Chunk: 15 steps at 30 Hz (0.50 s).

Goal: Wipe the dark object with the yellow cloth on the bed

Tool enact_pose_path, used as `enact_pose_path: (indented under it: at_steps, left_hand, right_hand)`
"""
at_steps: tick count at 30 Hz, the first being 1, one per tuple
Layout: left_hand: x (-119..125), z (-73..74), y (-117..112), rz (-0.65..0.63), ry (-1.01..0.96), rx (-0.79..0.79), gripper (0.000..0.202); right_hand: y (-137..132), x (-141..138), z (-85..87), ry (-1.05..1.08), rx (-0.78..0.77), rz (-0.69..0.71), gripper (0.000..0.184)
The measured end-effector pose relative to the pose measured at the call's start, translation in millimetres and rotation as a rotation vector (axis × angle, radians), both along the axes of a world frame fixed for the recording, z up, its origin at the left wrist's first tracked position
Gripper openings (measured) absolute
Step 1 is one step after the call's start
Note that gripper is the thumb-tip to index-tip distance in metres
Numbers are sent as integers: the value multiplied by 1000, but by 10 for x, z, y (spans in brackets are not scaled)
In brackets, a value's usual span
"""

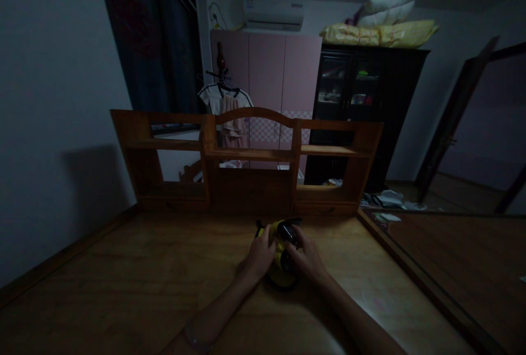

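A yellow-and-black object with a glossy black rounded part is between my two hands, low over the wooden tabletop. The dim light hides its exact kind. My left hand grips its yellow left side, the thumb toward the middle. On the right, my right hand has its fingers closed around the glossy black part. Below the hands a yellowish round part with a dark rim shows, close to the tabletop. Both hands cover much of the object.
A wooden shelf unit stands along the far edge of the tabletop. A raised wooden rail borders the right side, and a white wall is at the left. Beyond are a pink wardrobe, a black cabinet and hanging clothes.
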<state>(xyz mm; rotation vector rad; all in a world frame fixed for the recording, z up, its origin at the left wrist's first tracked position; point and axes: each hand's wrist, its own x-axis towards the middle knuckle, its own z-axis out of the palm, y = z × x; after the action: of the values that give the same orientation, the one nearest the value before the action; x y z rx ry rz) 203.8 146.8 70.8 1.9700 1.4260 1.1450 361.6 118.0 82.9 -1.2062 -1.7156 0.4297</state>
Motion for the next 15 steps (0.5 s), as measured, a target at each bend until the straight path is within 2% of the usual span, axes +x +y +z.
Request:
enact_pose_path:
  at_steps: [10,15]
  left_hand:
    - [-6,88,-32,-27,-64,15,35]
    - [-2,94,-30,-22,-58,4,36]
  right_hand:
    - [-19,1,20,15,32,32,46]
    - [-13,4,7,-16,33,4,45]
